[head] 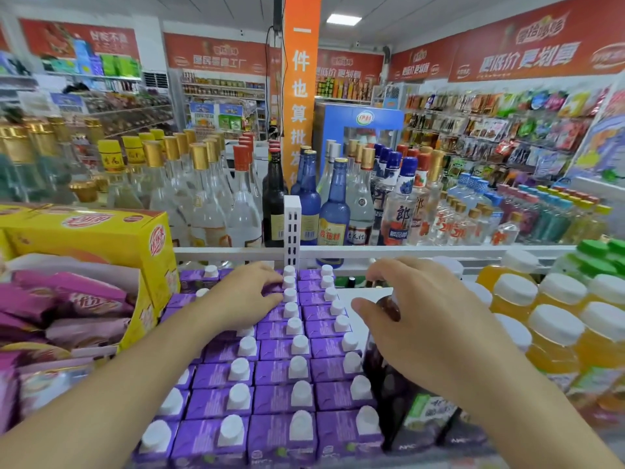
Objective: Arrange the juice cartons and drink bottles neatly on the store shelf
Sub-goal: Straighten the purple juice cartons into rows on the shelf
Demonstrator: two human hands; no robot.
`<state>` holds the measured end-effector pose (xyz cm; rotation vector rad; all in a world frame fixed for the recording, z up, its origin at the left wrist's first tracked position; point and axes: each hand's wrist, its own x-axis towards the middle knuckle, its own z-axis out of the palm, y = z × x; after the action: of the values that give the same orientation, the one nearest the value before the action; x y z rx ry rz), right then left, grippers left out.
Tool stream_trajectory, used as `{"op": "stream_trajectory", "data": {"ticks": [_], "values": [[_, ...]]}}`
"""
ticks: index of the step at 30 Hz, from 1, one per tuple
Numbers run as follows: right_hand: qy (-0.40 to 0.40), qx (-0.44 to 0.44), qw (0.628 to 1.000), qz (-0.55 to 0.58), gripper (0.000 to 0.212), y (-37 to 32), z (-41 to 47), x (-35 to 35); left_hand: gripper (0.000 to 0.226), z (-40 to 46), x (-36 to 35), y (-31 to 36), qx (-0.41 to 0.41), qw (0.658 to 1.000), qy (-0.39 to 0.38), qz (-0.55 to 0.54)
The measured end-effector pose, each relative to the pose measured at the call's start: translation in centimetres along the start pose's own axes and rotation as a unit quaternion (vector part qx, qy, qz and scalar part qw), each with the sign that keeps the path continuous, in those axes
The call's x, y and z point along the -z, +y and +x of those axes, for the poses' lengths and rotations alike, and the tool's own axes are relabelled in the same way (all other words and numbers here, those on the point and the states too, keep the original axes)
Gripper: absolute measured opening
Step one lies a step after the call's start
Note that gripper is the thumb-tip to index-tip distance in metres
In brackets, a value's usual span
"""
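Observation:
Several purple juice cartons [277, 370] with white caps fill the shelf in tight rows below me. My left hand [247, 292] rests on the cartons near the back, fingers curled against a column of white caps. My right hand [416, 313] grips the top of a dark purple drink bottle [389, 363] that stands just right of the cartons; its cap is hidden under my palm. Orange juice bottles [554, 336] with white caps stand in rows further right.
A white rail [406, 252] and an upright white divider [292, 231] close the shelf's back. Behind it stand several glass liquor bottles [236, 198]. A yellow box [101, 242] of pink snack packets sits at the left. Green-capped bottles [595, 255] are at the far right.

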<state>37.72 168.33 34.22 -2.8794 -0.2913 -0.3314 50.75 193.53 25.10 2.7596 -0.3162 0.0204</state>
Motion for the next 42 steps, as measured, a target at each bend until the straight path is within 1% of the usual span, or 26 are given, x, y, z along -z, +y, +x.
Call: {"op": "stream_trajectory", "data": {"ticks": [3,7,10,13,17,21,25,27,31,35,38,42], "values": [[0.003,-0.005,1.000,0.000,0.042,-0.4,-0.2,0.3,0.047,-1.9,0.4,-0.1,-0.011,0.999,0.021,-0.033],[0.035,-0.004,0.999,-0.031,0.040,-1.9,-0.5,1.0,0.049,-6.2,0.9,-0.5,-0.027,0.997,0.035,-0.062],[0.052,0.027,0.998,-0.013,0.034,-4.4,0.0,0.5,0.052,-9.6,0.8,-1.3,-0.027,0.996,0.048,-0.070],[0.022,0.070,0.997,0.037,0.032,-7.5,2.3,-1.9,0.057,-12.6,-0.4,-2.8,-0.020,0.996,0.050,-0.072],[-0.066,0.101,0.990,0.079,0.038,-11.3,7.6,-6.5,0.062,-15.6,-2.1,-4.4,-0.030,0.995,0.088,-0.030],[-0.087,0.140,0.983,0.079,0.036,-14.3,13.1,-10.4,0.076,-16.4,-1.9,-4.2,-0.027,0.992,0.113,-0.048],[-0.103,0.141,0.982,0.074,0.035,-14.9,17.4,-14.7,0.069,-16.4,-1.9,-3.8,-0.025,0.992,0.125,-0.019],[-0.098,0.137,0.983,0.078,0.031,-14.8,18.7,-16.2,0.064,-16.4,-2.1,-3.9,-0.011,0.993,0.117,-0.019],[-0.074,0.138,0.982,0.108,0.029,-14.7,19.9,-17.8,0.056,-16.4,-2.2,-3.9,-0.010,0.993,0.115,0.000],[-0.059,0.129,0.980,0.143,0.015,-14.4,20.1,-18.1,0.055,-16.4,-2.2,-3.8,-0.008,0.993,0.120,-0.001],[-0.040,0.124,0.973,0.192,0.004,-14.2,19.7,-17.5,0.055,-16.4,-2.3,-3.9,-0.015,0.992,0.129,-0.006],[-0.002,0.094,0.955,0.280,0.002,-13.9,18.4,-15.0,0.050,-16.4,-2.3,-3.9,-0.038,0.987,0.157,-0.006]]}}
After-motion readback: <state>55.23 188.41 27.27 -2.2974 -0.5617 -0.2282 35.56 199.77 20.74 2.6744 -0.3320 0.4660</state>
